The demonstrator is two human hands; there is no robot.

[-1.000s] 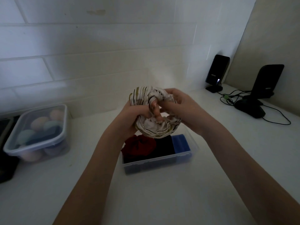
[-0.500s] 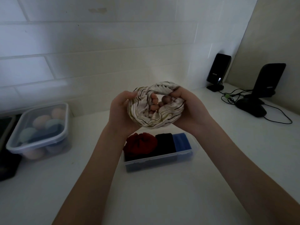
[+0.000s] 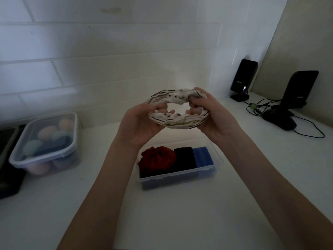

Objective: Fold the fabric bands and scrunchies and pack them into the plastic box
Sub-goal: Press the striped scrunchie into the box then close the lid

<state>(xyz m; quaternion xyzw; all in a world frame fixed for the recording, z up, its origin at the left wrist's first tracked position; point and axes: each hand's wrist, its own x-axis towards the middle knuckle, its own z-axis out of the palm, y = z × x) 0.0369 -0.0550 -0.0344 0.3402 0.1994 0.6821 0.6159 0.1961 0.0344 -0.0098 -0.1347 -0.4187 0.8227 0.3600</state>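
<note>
Fingers of the left hand curl into the left side of a striped cream scrunchie, gripping its ring from inside, while the right hand grips the opposite side the same way, its fingers hooked through the middle opening. Between the two hands the scrunchie is pulled into a wide oval loop, held up in the air above the white countertop.

Below the hands, a clear plastic box stands open on the countertop. Inside it, from left to right, lie a red scrunchie, a folded black band and a folded blue band, packed side by side and touching.

Well to the left stands a lidded clear container of pastel rounded things. At the far right, near the wall corner, two black speakers stand with a black mouse and tangled cables close by.
</note>
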